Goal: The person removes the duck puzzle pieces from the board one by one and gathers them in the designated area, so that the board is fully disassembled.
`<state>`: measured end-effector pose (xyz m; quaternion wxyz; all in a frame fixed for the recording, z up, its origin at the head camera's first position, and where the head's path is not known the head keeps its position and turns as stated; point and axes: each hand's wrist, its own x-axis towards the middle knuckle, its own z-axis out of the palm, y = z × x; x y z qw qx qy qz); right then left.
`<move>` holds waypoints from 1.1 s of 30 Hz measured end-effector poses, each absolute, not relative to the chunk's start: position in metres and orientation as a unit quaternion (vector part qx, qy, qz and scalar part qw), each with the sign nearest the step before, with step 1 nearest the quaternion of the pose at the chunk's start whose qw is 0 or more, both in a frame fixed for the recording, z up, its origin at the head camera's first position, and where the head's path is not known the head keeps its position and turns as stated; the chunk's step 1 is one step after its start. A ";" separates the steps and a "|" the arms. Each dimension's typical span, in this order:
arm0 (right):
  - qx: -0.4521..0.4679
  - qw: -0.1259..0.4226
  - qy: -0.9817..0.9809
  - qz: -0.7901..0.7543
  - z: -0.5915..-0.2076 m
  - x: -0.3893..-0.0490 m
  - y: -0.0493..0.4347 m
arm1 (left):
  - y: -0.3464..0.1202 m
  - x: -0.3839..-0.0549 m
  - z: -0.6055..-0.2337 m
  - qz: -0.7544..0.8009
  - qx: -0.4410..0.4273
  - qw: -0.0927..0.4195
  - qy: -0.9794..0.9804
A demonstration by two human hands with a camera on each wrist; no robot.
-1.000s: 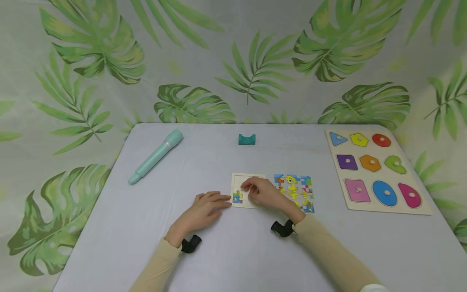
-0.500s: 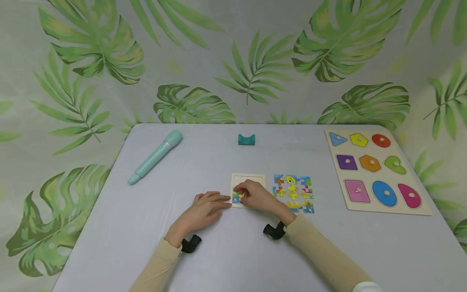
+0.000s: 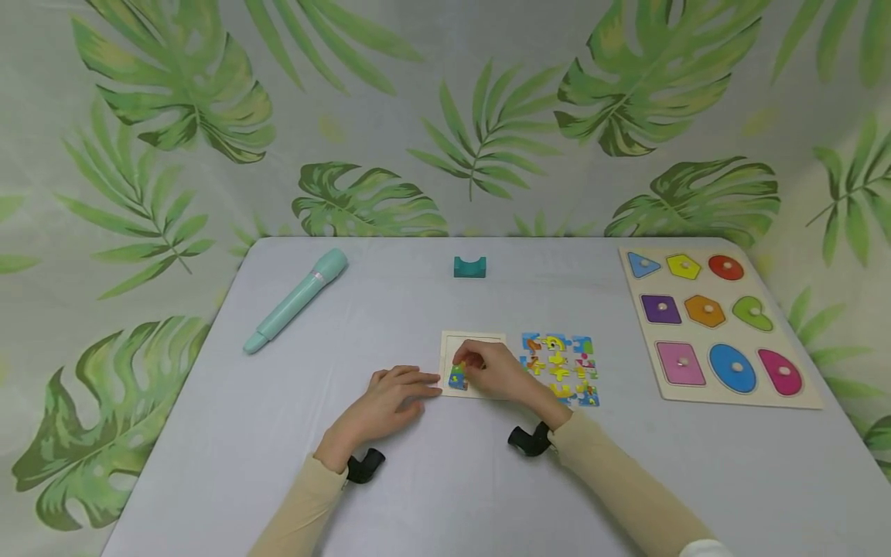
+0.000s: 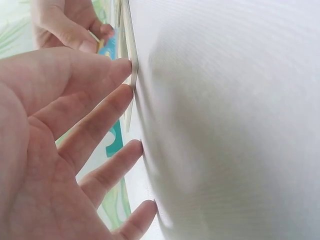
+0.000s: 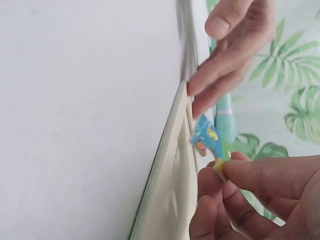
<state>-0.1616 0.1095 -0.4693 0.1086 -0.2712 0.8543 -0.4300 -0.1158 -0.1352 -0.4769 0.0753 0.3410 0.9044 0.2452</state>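
Note:
A jigsaw puzzle piece (image 3: 457, 377), blue and green with a yellow tab, is pinched between the thumb and fingers of my right hand (image 3: 496, 371). In the right wrist view the piece (image 5: 206, 135) tilts up above the pale wooden puzzle tray (image 5: 162, 185). My left hand (image 3: 391, 398) lies at the left side of the tray (image 3: 446, 348), fingers extended. Its index and middle fingertips touch the tray's edge in the left wrist view, while the other fingertips rest on the table.
Several jigsaw pieces (image 3: 559, 371) lie grouped right of the tray. A teal notched block (image 3: 469, 268) stands at the back, a mint-green microphone-shaped toy (image 3: 295, 302) at the left. A knobbed shape board (image 3: 717, 329) lies at the right.
My right hand moved left to the piece in the tray's lower left corner, then lifted it and shifted slightly right. The left hand stays in place.

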 end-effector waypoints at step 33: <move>-0.216 0.092 0.903 -0.359 -0.472 -0.142 0.202 | -0.135 -0.115 -0.479 0.242 0.340 0.071 0.906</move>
